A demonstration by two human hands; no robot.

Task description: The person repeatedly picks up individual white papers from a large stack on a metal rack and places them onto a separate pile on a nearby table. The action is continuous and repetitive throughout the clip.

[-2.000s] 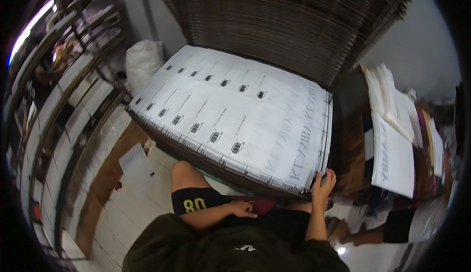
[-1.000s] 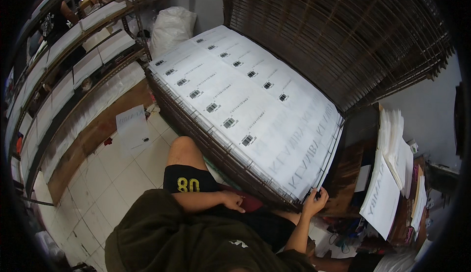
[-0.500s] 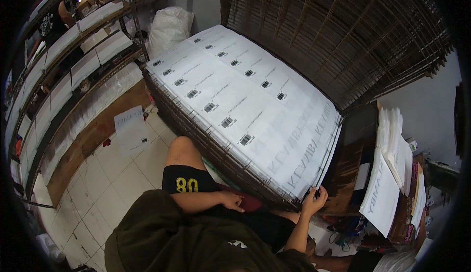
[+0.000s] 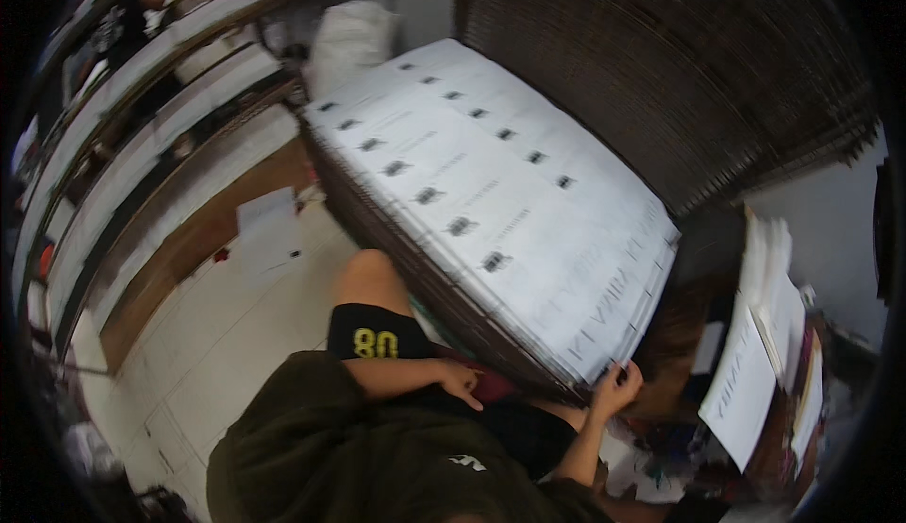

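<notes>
In front of me stands a dark wire drying rack [image 4: 396, 226] with large white printed sheets [image 4: 528, 230] lying flat on its upper level. Rows of small dark marks run along them, and big grey letters show at the near right end. At that near right corner my right hand [image 4: 615, 389] is closed, its fingertips pinching the rack's edge beside the sheets; the exact grip is blurred. Over my lap, my left hand [image 4: 460, 381] is held with its fingers loosely apart and nothing in it, a little short of the rack's near side.
More wire shelves [image 4: 661, 70] stand tilted up behind the sheets. Shelving [image 4: 189, 117] with paper stacks lines the left. A loose printed sheet [image 4: 268, 228] lies on the tiled floor. White sheets [image 4: 741, 386] hang over a stack at right. A white sack [image 4: 354, 42] sits at the back.
The whole view has shifted, so the scene sits farther right and is blurred. My right hand stays at the rack's corner; my left hand's fingers look a little more spread.
</notes>
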